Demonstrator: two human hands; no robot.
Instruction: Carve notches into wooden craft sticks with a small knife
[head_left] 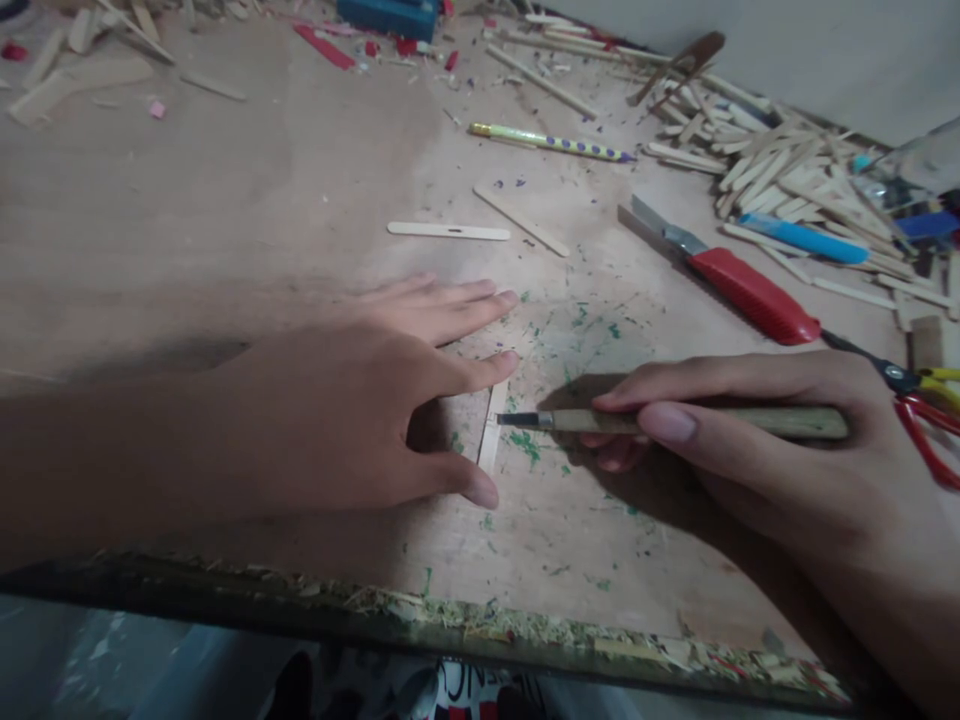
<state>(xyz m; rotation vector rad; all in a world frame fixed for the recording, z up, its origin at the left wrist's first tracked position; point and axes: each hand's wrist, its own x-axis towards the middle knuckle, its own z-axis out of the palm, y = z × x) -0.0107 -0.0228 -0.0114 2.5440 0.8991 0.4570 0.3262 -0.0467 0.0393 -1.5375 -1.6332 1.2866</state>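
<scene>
My left hand (360, 410) lies over the table with its fingers spread. Its thumb and index finger press down the two ends of a flat wooden craft stick (489, 440), whose middle shows between them. In my right hand (750, 440) is a small chisel (585, 420) with a wooden handle, held much like a pen. The chisel's metal tip touches the stick or sits just at its right edge, near small marks on the wood; which of these I cannot tell.
Beyond my hands lie a craft stick with a small slot (450, 231), a plain stick (521, 222) and a pencil (551, 142). At right are a red-handled knife (750, 290), scissors (926, 400), a blue tube-like piece (802, 238) and piled sticks (802, 170). Shavings line the front edge (450, 610).
</scene>
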